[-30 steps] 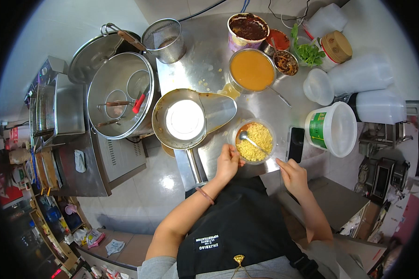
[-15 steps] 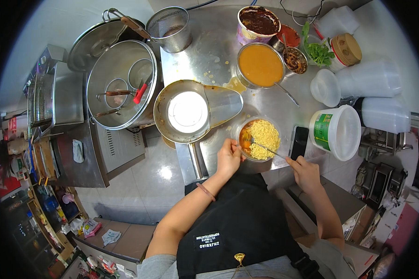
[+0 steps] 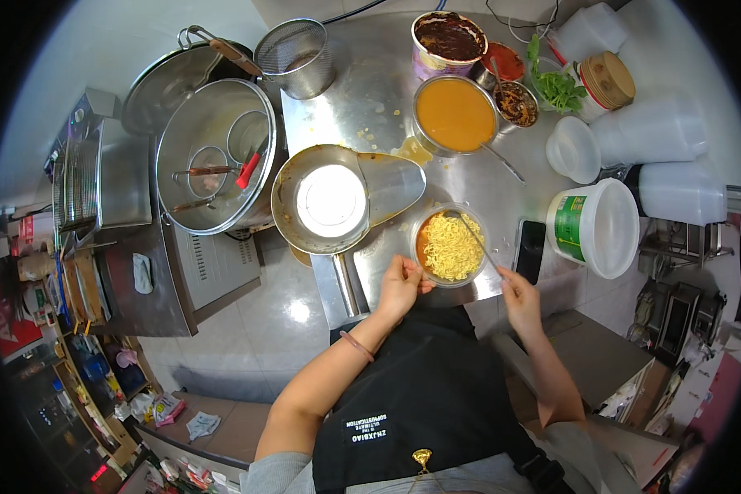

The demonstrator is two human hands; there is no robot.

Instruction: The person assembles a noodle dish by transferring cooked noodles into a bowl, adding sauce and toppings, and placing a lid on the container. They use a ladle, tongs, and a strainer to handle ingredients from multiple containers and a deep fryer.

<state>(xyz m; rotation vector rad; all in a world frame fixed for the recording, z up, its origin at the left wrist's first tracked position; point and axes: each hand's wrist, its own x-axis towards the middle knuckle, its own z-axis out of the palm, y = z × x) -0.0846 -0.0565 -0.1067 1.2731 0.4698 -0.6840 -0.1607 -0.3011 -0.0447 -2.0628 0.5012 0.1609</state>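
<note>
A clear round plastic bowl (image 3: pixel 415 233) stands near the counter's front edge. Curly yellow noodles (image 3: pixel 453 251) fill most of it, and reddish-orange sauce shows along the left side. My left hand (image 3: pixel 402 285) pinches the bowl's lower left rim with thumb and fingers. In my right hand (image 3: pixel 520 301) is the end of a long thin metal spoon (image 3: pixel 481 243), its head resting on the far part of the noodles. A wide steel strainer pan (image 3: pixel 395 183) with a long handle lies left of the bowl.
A black phone (image 3: pixel 530 249) and a white tub (image 3: pixel 570 226) are to the right. Behind the bowl stands a pot of orange sauce (image 3: pixel 455 114) with a ladle handle sticking out. A big steel pot (image 3: pixel 166 165) with strainer baskets is at left; stacked plastic containers (image 3: pixel 679 193) line the right.
The spoon's head has moved from the bowl's left side to its far side. The noodles now spread leftward over sauce that showed before. My right hand has shifted slightly left.
</note>
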